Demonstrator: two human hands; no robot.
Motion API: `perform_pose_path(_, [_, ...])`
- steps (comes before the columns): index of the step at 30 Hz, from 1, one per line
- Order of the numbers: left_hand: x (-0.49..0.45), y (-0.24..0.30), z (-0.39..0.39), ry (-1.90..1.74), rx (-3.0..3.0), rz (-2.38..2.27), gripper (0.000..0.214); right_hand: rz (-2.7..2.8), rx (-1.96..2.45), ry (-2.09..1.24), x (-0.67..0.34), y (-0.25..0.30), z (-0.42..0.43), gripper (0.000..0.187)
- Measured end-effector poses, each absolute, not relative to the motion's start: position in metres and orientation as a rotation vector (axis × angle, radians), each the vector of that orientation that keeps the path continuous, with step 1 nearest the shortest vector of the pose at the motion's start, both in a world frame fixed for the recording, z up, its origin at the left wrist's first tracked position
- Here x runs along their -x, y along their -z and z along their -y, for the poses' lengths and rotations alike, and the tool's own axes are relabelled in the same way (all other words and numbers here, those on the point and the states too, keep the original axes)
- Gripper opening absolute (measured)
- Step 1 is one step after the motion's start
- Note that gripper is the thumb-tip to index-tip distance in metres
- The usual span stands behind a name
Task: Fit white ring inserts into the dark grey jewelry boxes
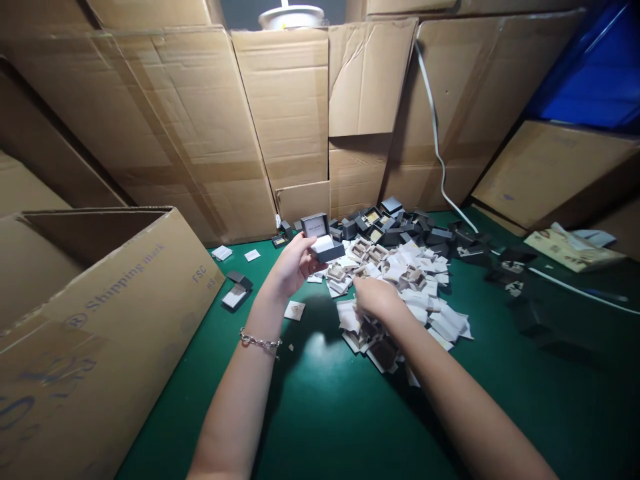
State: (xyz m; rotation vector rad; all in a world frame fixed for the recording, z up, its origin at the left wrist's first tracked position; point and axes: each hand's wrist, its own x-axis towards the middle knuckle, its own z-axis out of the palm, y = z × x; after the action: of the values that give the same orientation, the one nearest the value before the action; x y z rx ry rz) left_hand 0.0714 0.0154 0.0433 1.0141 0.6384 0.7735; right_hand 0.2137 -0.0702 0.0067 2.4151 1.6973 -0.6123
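Your left hand point(296, 265) grips an open dark jewellery box point(323, 240) — a slack grip could drop it; your right hand point(379, 298) curls over white card inserts point(400, 267), hold unclear.

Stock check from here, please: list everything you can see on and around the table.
open small box: one, dark grey with white insert, in left hand
white card inserts: many, white and cream, heaped mid-table
small boxes: many, dark grey, behind and right of inserts
separate open box: one, dark grey and white, left of hands
table: one, green, underneath everything
cardboard sheets: several, tan, standing behind table
carton: one, tan, printed, at left
cable: one, white, running down cardboard
leaflet: one, cream, printed, far right
bracelet: one, silver-coloured, left wrist
left hand: holding open small box
right hand: on white card inserts
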Motion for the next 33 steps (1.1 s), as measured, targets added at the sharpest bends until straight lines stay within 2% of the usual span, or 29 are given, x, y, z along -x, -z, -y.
perform_pose_path(3, [-0.071, -0.042, -0.016, -0.747, -1.027, -0.626, 0.018, -1.806, -2.415, 0.606, -0.224, -0.012, 0.071, 0.045])
perform_pose_path(7, [-0.07, -0.041, -0.016, -0.722, -1.073, -0.65, 0.023, -2.126, -2.537, 0.644, -0.245, -0.028, 0.076, 0.063])
perform_pose_path(11, [-0.072, -0.038, -0.016, -0.687, -1.133, -0.664, 0.027, -2.443, -3.017, 0.688, -0.259, -0.042, 0.081, 0.083])
perform_pose_path(13, [-0.075, -0.037, -0.015, -0.672, -1.147, -0.651, 0.029, -2.493, -3.26, 1.013, -0.262, -0.047, 0.082, 0.094])
perform_pose_path(16, [-0.08, -0.037, -0.011, -0.682, -1.155, -0.627, 0.033, -2.417, -3.346, 1.797, -0.261, -0.053, 0.082, 0.107])
perform_pose_path(19, [-0.085, -0.039, -0.005, -0.725, -1.123, -0.626, 0.038, -2.362, -3.316, 2.09, -0.255, -0.058, 0.081, 0.099])
perform_pose_path(23, [-0.09, -0.043, 0.003, -0.801, -1.069, -0.619, 0.041, -2.536, -3.221, 2.025, -0.246, -0.055, 0.078, 0.09])
perform_pose_path(28, [-0.093, -0.046, 0.008, -0.922, -0.986, -0.589, 0.041, -3.003, -3.042, 1.715, -0.234, -0.046, 0.073, 0.079])
perform_pose_path(33, [-0.092, -0.045, 0.007, -0.895, -0.966, -0.56, 0.046, -3.235, -2.972, 1.523, -0.224, -0.043, 0.071, 0.069])
